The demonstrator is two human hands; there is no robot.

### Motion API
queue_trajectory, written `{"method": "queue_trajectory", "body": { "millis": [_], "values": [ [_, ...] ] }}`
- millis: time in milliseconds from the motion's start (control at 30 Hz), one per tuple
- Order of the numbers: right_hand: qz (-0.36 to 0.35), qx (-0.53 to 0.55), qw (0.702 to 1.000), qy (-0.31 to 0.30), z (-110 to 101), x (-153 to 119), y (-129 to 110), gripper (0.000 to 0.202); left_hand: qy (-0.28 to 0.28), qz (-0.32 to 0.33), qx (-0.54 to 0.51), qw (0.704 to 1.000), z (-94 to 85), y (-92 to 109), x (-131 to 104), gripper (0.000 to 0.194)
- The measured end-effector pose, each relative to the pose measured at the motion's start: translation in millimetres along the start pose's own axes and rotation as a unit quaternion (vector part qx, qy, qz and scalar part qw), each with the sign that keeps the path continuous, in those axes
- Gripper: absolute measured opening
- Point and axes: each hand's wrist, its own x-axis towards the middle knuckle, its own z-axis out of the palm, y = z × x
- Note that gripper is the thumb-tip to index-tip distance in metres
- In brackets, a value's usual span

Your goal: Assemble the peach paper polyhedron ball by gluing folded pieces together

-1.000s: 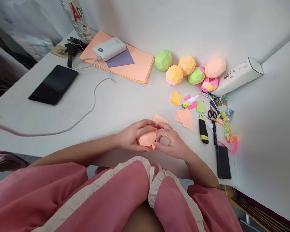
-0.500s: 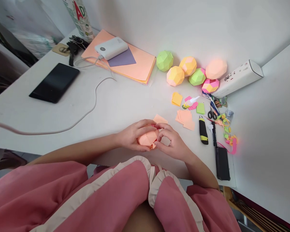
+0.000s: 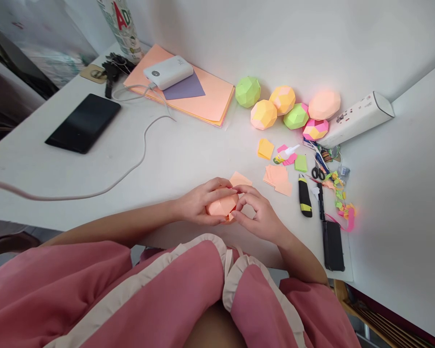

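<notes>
A peach faceted paper ball point(image 3: 221, 207) is near the table's front edge, with my left hand point(image 3: 199, 203) wrapped round its left side and top. On its right side, the bent fingers of my right hand point(image 3: 259, 212) touch the ball's edge, where a small paper flap sticks out. Just behind the hands lies a peach paper piece point(image 3: 240, 179). To the right are a stack of peach paper pieces point(image 3: 277, 179), yellow pieces point(image 3: 265, 149), green pieces point(image 3: 300, 163) and a glue bottle point(image 3: 286, 153) on pink pieces.
Several finished-looking paper balls point(image 3: 264, 114) stand by the wall. A cutter point(image 3: 305, 195), scissors point(image 3: 318, 173), a black case point(image 3: 333, 245) and paper scraps lie at right. At left are a black tablet point(image 3: 83, 123), a cable and a power bank point(image 3: 168, 72) on paper sheets.
The view has shifted very slightly. Both hands stay around the ball, and its pink edge at the top and right shows less than before.
</notes>
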Motion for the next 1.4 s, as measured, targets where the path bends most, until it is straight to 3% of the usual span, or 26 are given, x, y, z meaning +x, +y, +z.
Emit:
{"method": "queue_trajectory", "body": {
  "millis": [267, 467, 567, 867, 1133, 1400],
  "values": [
    [0.006, 0.013, 1.0, -0.011, -2, 3, -3, 0.01, 0.003, -0.027, -0.024, 0.999, -3.4, -4, -3, 0.049],
    [0.012, 0.018, 0.999, -0.032, -1, 6, -4, 0.01, -0.077, -0.055, -0.099, 0.991, -12.6, 4, 2, 0.059],
    [0.026, 0.045, 0.997, -0.049, -1, 6, -3, 0.01, -0.105, -0.086, -0.123, 0.983, -14.6, 11, 6, 0.046],
    [0.05, 0.064, 0.996, -0.041, 1, 4, -9, 0.01, -0.089, -0.084, -0.143, 0.982, -14.5, 12, 7, 0.031],
    [0.047, 0.043, 0.998, -0.026, 6, 2, -10, 0.012, -0.078, -0.084, -0.142, 0.983, -12.8, 9, 3, 0.037],
    [0.05, 0.047, 0.997, -0.046, 7, 2, -10, 0.011, -0.149, -0.06, -0.164, 0.973, -22.2, 12, 10, 0.052]
  ]
}}
